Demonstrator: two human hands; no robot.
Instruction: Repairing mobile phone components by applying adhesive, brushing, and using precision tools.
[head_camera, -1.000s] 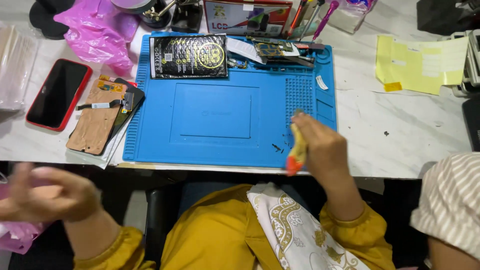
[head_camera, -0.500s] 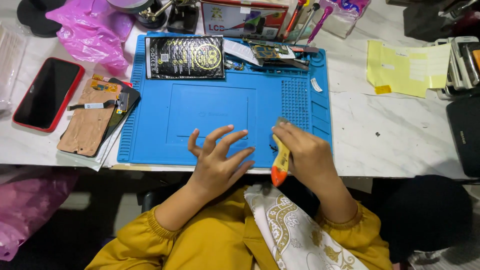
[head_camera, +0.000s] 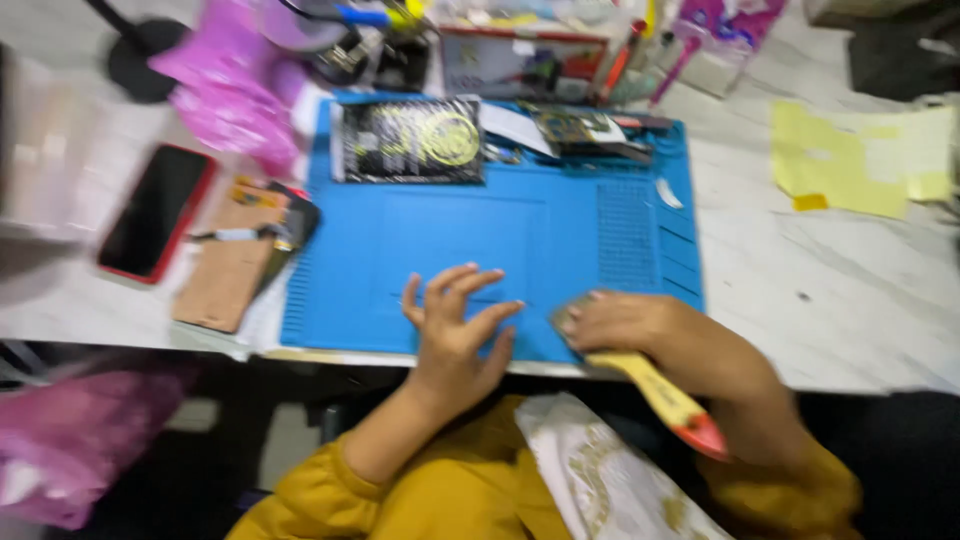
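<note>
Blue work mat (head_camera: 470, 240): centred on white table (head_camera: 850, 290), red phone (head_camera: 155, 212) to its left. Left hand (head_camera: 455, 330) flat on mat, fingers spread. Right hand (head_camera: 640, 335) closed around yellow-handled brush (head_camera: 660, 395) at mat's near edge.

Phone (head_camera: 155, 212) left of mat (head_camera: 560, 240) (hands (head_camera: 455, 330) on it)

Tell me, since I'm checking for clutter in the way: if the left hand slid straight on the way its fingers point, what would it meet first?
The left hand lies spread on the blue mat, fingers pointing up and slightly right. Bare mat comes first; beyond it, probably the dark circuit-board parts at the mat's far edge, though blur makes this uncertain.
</note>
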